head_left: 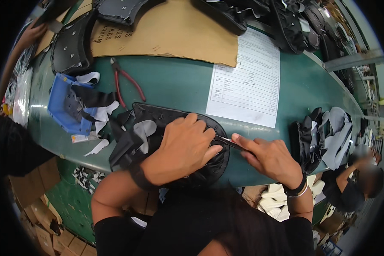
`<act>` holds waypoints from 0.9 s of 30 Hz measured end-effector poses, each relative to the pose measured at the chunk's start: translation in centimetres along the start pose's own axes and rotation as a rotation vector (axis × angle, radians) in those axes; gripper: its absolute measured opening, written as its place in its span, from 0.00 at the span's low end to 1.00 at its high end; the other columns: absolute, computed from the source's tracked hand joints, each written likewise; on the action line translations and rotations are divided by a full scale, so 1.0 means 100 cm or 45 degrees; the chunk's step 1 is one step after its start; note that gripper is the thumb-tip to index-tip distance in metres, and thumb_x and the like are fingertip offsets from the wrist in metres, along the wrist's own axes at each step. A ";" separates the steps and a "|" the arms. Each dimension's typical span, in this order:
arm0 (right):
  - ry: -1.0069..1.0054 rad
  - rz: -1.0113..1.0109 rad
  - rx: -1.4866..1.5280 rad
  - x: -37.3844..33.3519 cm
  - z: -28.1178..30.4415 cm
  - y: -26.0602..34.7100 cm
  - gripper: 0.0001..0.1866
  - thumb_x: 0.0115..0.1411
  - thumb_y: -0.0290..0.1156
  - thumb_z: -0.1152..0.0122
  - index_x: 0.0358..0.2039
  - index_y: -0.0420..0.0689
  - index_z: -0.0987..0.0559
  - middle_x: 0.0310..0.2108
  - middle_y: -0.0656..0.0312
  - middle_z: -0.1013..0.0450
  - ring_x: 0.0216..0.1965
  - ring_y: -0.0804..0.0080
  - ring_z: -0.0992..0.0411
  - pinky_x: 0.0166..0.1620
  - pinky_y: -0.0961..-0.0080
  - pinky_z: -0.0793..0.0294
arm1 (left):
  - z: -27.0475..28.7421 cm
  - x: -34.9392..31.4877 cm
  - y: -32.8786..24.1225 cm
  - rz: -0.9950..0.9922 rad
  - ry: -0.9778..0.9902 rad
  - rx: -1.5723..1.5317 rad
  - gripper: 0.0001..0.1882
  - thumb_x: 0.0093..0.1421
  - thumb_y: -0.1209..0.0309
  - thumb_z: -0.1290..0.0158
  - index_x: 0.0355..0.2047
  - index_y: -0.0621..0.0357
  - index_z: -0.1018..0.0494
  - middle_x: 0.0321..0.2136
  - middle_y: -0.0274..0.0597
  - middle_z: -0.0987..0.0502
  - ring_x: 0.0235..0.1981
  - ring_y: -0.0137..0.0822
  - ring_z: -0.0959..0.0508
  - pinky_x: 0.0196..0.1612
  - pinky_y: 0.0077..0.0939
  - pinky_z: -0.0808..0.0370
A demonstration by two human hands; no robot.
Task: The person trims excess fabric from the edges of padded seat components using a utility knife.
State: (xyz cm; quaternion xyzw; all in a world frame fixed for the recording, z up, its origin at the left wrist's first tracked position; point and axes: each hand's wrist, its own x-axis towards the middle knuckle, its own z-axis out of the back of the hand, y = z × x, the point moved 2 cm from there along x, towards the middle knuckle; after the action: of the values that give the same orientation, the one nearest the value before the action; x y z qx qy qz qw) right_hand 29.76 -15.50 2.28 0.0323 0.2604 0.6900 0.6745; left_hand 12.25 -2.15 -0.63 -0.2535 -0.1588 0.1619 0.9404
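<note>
A black padded piece [215,170] with a gathered fabric edge lies at the table's near edge in front of me. Black and grey straps [130,143] hang off its left side. My left hand [185,143] rests on top with fingers bent, gripping the piece. From the right, my right hand [271,158] pinches a slim dark hand tool [232,144]. The tool's tip meets the piece near my left fingertips; its exact kind is unclear. Beyond the piece lie diagonal cutters [126,81] with red handles, and a blue plastic bin [57,100] holding black and white strap scraps stands at the left.
Behind lie a cardboard sheet [170,32] and a printed paper sheet [247,85]. Black moulded pieces [72,45] sit far left, more black padded pieces [311,141] at the right. Another person's hand [32,34] shows at upper left; a person [350,183] works at far right.
</note>
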 end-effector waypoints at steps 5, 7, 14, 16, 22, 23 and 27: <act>-0.095 -0.046 0.144 -0.015 -0.029 0.011 0.32 0.59 0.33 0.42 0.64 0.56 0.38 0.21 0.56 0.31 0.19 0.52 0.31 0.22 0.57 0.34 | -0.002 0.003 0.009 0.232 -0.002 -0.392 0.14 0.50 0.73 0.44 0.12 0.59 0.34 0.15 0.38 0.35 0.22 0.36 0.34 0.27 0.30 0.37; -0.239 -0.142 0.238 -0.031 -0.041 0.032 0.33 0.57 0.30 0.39 0.63 0.43 0.38 0.23 0.55 0.28 0.20 0.52 0.30 0.23 0.58 0.32 | 0.001 0.001 0.017 0.391 -0.046 -0.786 0.14 0.50 0.74 0.44 0.12 0.59 0.35 0.14 0.35 0.36 0.22 0.31 0.35 0.27 0.27 0.38; -0.305 -0.253 0.182 -0.044 -0.055 0.040 0.29 0.57 0.34 0.39 0.60 0.51 0.33 0.26 0.55 0.25 0.23 0.51 0.27 0.26 0.57 0.29 | 0.024 -0.007 0.044 0.441 -0.237 -0.834 0.16 0.52 0.73 0.43 0.15 0.60 0.38 0.21 0.33 0.35 0.24 0.29 0.33 0.31 0.25 0.37; -0.298 -0.244 0.126 -0.025 -0.031 0.024 0.27 0.59 0.36 0.41 0.60 0.59 0.32 0.24 0.56 0.26 0.22 0.52 0.28 0.25 0.57 0.30 | 0.045 -0.022 0.048 0.279 0.094 -0.058 0.15 0.52 0.69 0.42 0.18 0.62 0.36 0.31 0.39 0.30 0.30 0.42 0.28 0.37 0.32 0.31; 0.067 -0.017 -0.048 0.033 0.007 0.012 0.26 0.58 0.33 0.41 0.58 0.52 0.30 0.33 0.56 0.23 0.27 0.53 0.26 0.29 0.64 0.29 | 0.034 -0.019 0.032 0.233 -0.328 -1.053 0.09 0.52 0.72 0.43 0.22 0.61 0.32 0.30 0.41 0.26 0.31 0.43 0.25 0.33 0.32 0.29; 0.049 0.034 -0.040 0.035 0.007 0.006 0.26 0.59 0.35 0.42 0.59 0.57 0.33 0.27 0.57 0.26 0.24 0.53 0.27 0.26 0.62 0.31 | 0.026 -0.017 0.027 0.334 -0.245 -0.801 0.09 0.52 0.71 0.42 0.22 0.59 0.31 0.28 0.40 0.26 0.30 0.43 0.25 0.32 0.33 0.29; 0.062 0.141 -0.133 0.043 0.014 0.004 0.28 0.61 0.36 0.45 0.62 0.63 0.36 0.20 0.58 0.29 0.20 0.53 0.29 0.23 0.59 0.33 | 0.008 -0.021 0.007 0.358 -0.006 0.007 0.11 0.51 0.67 0.41 0.20 0.56 0.29 0.21 0.40 0.27 0.28 0.42 0.27 0.30 0.32 0.33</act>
State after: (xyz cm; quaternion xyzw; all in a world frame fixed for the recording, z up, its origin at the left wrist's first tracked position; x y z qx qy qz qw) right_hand 29.55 -10.93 2.32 -0.0055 0.2381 0.7395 0.6296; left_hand 9.94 -2.05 -0.79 -0.2703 -0.1235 0.2929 0.9088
